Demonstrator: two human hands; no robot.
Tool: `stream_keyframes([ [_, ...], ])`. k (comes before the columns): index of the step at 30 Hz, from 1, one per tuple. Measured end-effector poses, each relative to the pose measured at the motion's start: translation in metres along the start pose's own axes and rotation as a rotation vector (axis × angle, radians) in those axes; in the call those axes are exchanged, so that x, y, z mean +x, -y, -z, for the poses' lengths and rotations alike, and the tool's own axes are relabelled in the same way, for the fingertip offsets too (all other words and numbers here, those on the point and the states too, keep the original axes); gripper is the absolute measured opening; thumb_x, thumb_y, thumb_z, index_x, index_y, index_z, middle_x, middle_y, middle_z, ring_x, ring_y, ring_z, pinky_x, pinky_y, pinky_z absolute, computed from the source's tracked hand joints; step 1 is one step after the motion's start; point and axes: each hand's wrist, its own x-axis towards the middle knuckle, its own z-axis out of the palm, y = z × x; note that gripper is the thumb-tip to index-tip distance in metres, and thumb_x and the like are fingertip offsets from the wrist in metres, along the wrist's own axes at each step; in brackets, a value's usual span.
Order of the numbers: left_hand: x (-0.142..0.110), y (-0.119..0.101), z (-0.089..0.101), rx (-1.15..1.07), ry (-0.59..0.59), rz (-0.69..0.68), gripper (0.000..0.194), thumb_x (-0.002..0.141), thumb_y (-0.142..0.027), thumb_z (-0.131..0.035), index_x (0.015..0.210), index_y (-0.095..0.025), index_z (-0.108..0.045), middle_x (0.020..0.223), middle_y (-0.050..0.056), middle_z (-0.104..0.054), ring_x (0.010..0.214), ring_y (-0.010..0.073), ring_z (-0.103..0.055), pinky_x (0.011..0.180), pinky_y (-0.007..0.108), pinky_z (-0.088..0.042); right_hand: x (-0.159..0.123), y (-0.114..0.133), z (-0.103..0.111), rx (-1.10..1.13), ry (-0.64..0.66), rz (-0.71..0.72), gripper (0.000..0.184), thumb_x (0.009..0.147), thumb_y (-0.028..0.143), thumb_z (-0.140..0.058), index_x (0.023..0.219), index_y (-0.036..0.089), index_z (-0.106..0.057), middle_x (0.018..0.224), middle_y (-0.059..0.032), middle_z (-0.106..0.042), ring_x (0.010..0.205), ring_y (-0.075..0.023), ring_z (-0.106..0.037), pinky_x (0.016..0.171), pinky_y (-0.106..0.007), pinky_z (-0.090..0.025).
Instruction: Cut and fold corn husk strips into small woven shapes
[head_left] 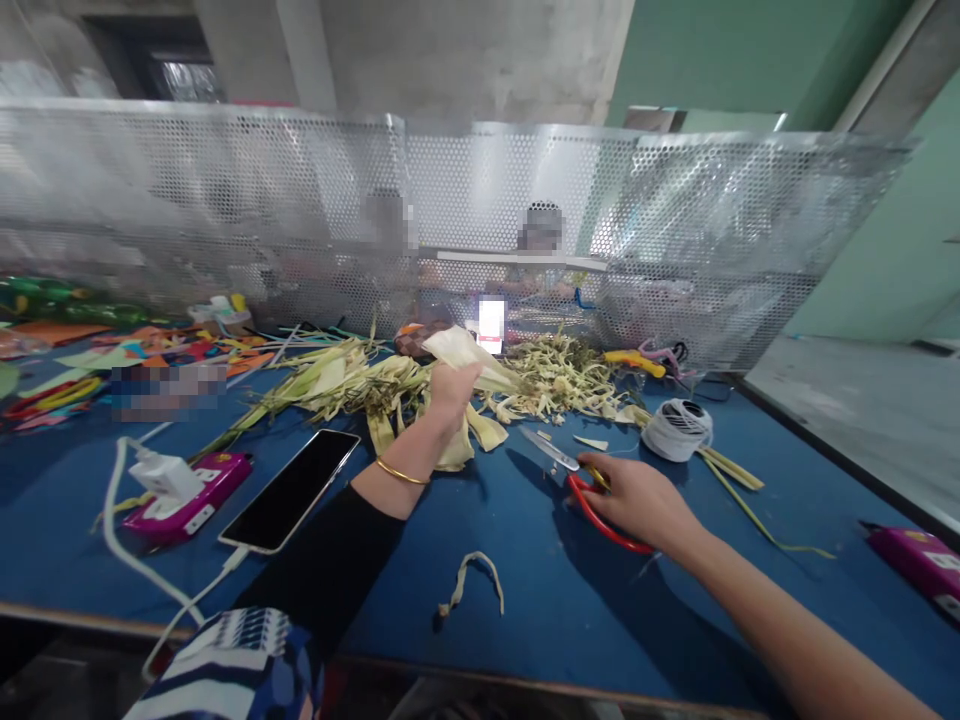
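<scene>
Blue table [540,630], perforated metal divider [300,190], green wall [705,60]

No legible txt or nos., red mark [490,339] on lit screen [491,317] too sm.

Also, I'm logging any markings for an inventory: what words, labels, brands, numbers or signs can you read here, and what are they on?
No text can be read.
Bright screen at the back: a small red patch, too small to read.
Left pink power strip: any markings too blurred.
Right pink power strip: white marks, too blurred.
Phone: dark screen, no visible text.
</scene>
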Motion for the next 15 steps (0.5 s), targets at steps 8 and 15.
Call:
stream_keyframes([
  [8,-0.045,-0.001,0.016,-0.305,0.783,0.336,0.034,0.055,-0.018,-0.081,0.087,-0.013,-0.070,0.085,0.008,-0.072,0.071,0.0172,-0.066,0.070,0.030,-0.053,0.004,-0.001,0.028,0.581,-0.037,0.061,0.025,0.076,0.044,-0.064,0.090,0.024,-0.070,0.089,-0.0072,-0.072,0.085,-0.0241,-0.064,0.073,-0.035,-0.047],
  [15,-0.076,0.008,0.014,-0.281,0.904,0.440,0.048,0.049,-0.027,-0.085,0.093,-0.014,-0.071,0.083,0.008,-0.073,0.072,0.0193,-0.067,0.071,0.030,-0.053,0.034,0.037,0.003,1.516,-0.075,-0.079,0.034,0.055,0.043,-0.081,0.075,0.018,-0.068,0.075,-0.0010,-0.068,0.067,-0.0131,-0.058,0.060,-0.025,-0.046],
])
